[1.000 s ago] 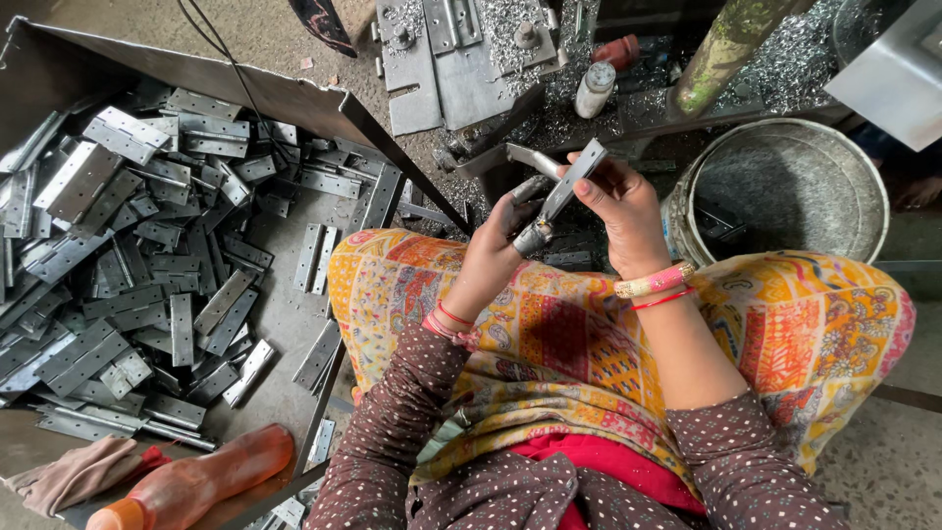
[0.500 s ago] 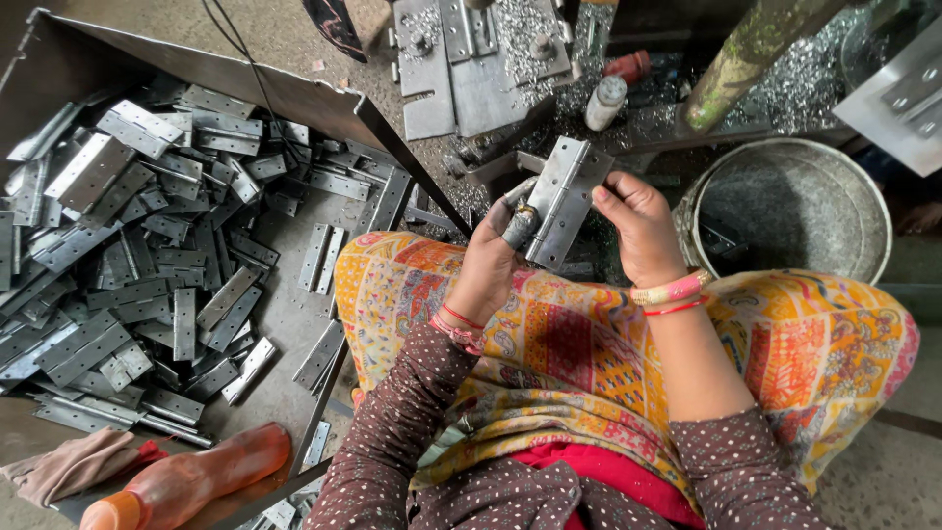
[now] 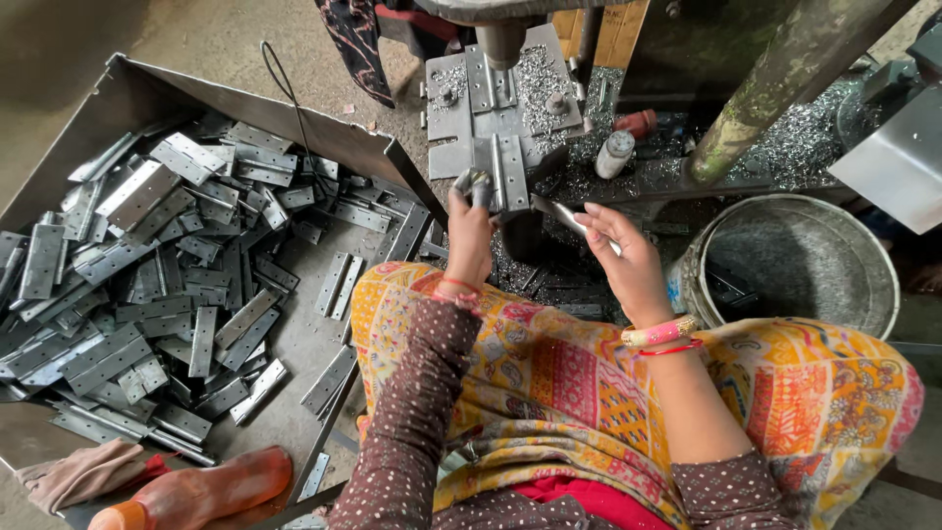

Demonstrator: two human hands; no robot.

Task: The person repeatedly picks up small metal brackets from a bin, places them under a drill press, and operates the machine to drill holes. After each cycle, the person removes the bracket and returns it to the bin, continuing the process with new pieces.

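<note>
Far left, your tray (image 3: 128, 83) holds the heap of loose hinges (image 3: 157, 285). Your left hand (image 3: 471, 231) is closed on a hinge (image 3: 502, 172) seated upright on the press fixture (image 3: 496, 103). Your right hand (image 3: 628, 255) pinches a thin metal pin (image 3: 567, 214) (partly hidden). This looks like the loading step; next, line the pin up carefully.

My hands are apart now: the left hand (image 3: 471, 231) presses the hinge (image 3: 506, 175) onto the machine plate (image 3: 496, 108), the right hand (image 3: 628, 260) drawn back.
</note>
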